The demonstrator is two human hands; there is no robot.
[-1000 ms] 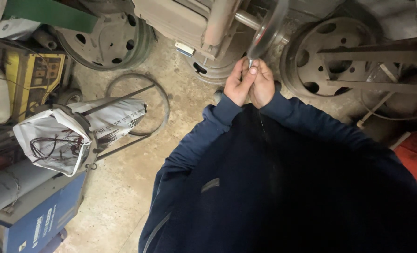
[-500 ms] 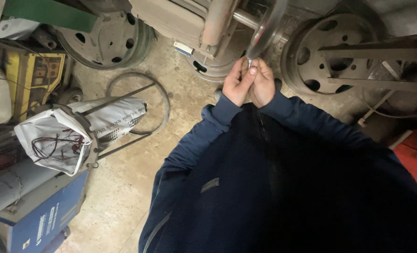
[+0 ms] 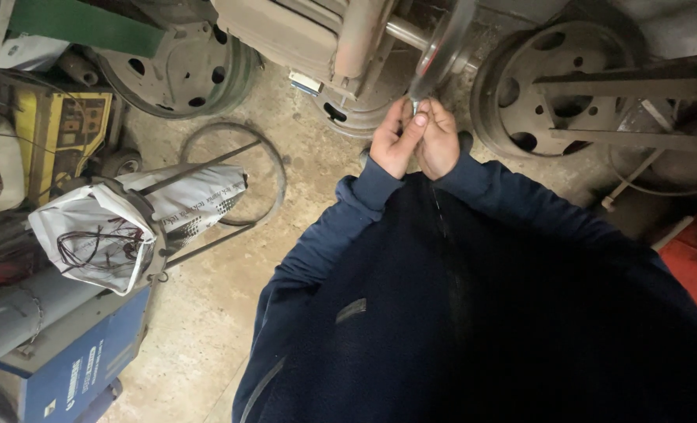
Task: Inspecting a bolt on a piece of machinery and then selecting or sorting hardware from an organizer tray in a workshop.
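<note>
Your left hand point(image 3: 395, 139) and right hand point(image 3: 440, 141) are pressed together, both pinched closed on a small metal piece point(image 3: 415, 106); what it is cannot be told. That piece sits at the lower edge of a thin grey disc point(image 3: 442, 43), seen edge-on and blurred, mounted on a metal shaft point(image 3: 407, 31). Dark blue sleeves point(image 3: 372, 188) run back from both wrists. Right of the hands, a steel wheel rim point(image 3: 521, 102) leans near the disc. Farther left on the concrete floor point(image 3: 207, 313): a wire frame with a white bag point(image 3: 98, 235), a yellow machine point(image 3: 59, 129), a blue box point(image 3: 74, 364).
</note>
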